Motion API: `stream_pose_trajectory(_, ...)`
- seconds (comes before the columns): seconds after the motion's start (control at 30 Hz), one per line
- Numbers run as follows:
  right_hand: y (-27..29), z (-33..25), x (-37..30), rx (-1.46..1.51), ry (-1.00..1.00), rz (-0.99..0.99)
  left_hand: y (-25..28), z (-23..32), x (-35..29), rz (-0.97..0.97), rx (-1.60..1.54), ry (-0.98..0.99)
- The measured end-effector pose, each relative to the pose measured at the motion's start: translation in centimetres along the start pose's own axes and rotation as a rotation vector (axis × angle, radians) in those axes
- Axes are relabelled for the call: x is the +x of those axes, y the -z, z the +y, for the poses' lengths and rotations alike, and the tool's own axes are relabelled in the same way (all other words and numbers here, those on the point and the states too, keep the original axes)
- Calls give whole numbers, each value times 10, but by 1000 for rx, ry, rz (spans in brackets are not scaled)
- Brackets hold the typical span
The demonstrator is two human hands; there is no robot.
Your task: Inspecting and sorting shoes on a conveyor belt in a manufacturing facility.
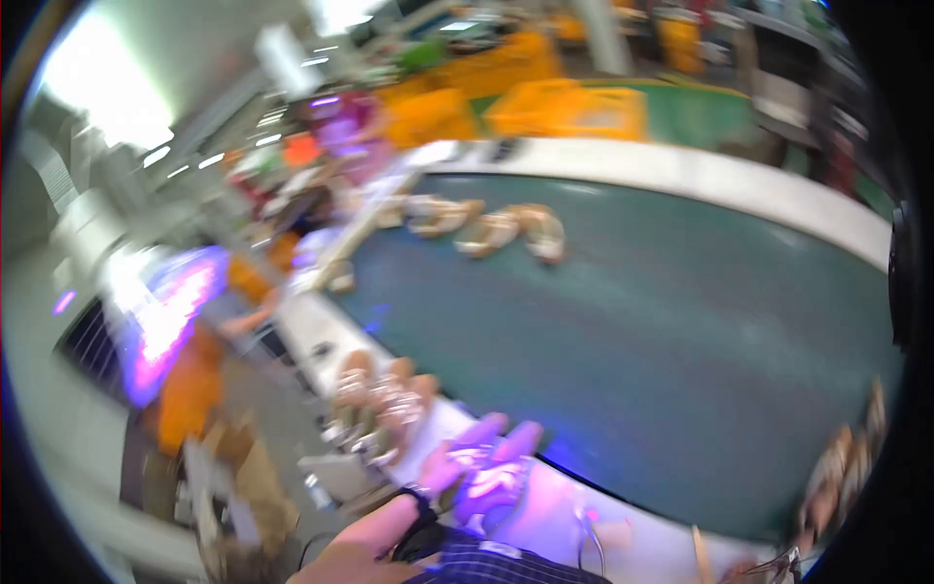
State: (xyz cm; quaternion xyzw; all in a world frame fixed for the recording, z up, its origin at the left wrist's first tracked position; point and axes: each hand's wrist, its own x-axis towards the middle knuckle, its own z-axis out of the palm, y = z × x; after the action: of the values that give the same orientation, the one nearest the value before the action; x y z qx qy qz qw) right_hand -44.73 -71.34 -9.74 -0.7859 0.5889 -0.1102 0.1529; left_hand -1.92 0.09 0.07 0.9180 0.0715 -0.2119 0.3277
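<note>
My left hand (443, 471), with a dark band on its wrist, reaches in from the lower edge. It is at the side of a pair of strappy sandals (494, 484) lit purple on the pale table edge. Motion blur hides whether its fingers close round them. Just beyond the hand, several more sandals (384, 394) with tan insoles and shiny straps stand close together on the same edge. I cannot make out my right hand in the picture.
A wide green conveyor belt (623, 331) runs beyond the pale edge, carrying several shoes (486, 229) at its far left. More shoes (832, 477) lie at the right rim. A glowing purple lamp (170, 316) hangs at left. Yellow crates (569, 109) stand behind; a person in pink (345, 136) is far left.
</note>
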Motion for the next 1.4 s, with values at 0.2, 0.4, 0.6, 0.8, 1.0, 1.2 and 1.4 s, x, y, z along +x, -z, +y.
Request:
stream_pose_trajectory(0.2,1,-38,-45,195,-398,152,-8,3,22,-92,-452,-32)
stream_pose_trajectory(0.4,-10,-69,-64,319,-631,72,4,23,13,-128,-305,92)
stream_pose_trajectory(0.6,-28,-94,-104,938,-460,-132,3,61,-16,97,-29,-488)
stream_pose_trajectory(0.8,-39,-189,-160,1696,-440,-937,-20,124,-36,-194,-126,-658)
stream_pose_trajectory(1.0,-45,-293,-241,1617,-498,-1087,-96,139,-54,-634,-332,-434)
stream_pose_trajectory(1.2,0,-398,-323,1424,29,-1144,-103,142,-72,-909,-800,-153)
stream_pose_trajectory(1.4,29,-415,-336,1359,384,-1183,-77,134,-73,-1116,-1345,173)
